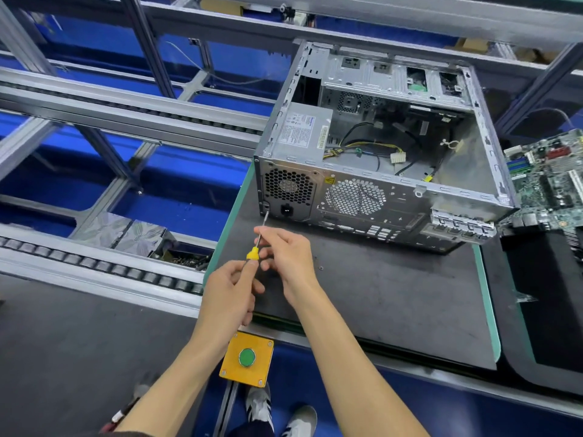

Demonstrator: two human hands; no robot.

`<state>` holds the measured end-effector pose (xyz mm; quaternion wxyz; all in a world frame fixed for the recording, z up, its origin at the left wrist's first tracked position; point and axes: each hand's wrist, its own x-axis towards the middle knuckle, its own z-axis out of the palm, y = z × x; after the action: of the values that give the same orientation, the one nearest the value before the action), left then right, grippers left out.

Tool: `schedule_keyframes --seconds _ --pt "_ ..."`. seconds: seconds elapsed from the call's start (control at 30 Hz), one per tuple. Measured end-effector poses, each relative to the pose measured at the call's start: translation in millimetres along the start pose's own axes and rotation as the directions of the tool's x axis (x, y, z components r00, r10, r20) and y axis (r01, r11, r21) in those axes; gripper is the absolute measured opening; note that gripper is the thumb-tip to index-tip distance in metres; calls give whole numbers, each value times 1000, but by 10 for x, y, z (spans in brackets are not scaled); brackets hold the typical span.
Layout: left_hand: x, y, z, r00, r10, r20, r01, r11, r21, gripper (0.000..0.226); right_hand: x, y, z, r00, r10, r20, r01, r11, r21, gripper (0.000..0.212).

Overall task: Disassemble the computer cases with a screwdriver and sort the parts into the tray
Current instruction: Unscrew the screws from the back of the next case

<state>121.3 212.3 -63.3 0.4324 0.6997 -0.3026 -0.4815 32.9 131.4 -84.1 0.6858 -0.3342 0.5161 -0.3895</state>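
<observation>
Open computer case [378, 159] lies on its side, centre-right of frame, on a dark pallet mat [378, 294]. Left hand [230, 294] grips the yellow-handled screwdriver [257, 244]; tip meets the case's rear panel, lower left corner. Right hand [284, 250] pinches the shaft. Loose motherboard [549, 181] at right edge.

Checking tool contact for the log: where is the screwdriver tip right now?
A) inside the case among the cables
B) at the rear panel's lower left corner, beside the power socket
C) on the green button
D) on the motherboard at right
B: the screwdriver shaft runs up from the hands to the computer case rear panel, meeting it just left of the power socket.
</observation>
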Motion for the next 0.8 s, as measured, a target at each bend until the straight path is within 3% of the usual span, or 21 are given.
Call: schedule_keyframes --seconds 0.8 --pt "187 20 32 997 -55 -48 53 997 -50 22 213 -13 53 999 32 -5 -32 999 11 14"
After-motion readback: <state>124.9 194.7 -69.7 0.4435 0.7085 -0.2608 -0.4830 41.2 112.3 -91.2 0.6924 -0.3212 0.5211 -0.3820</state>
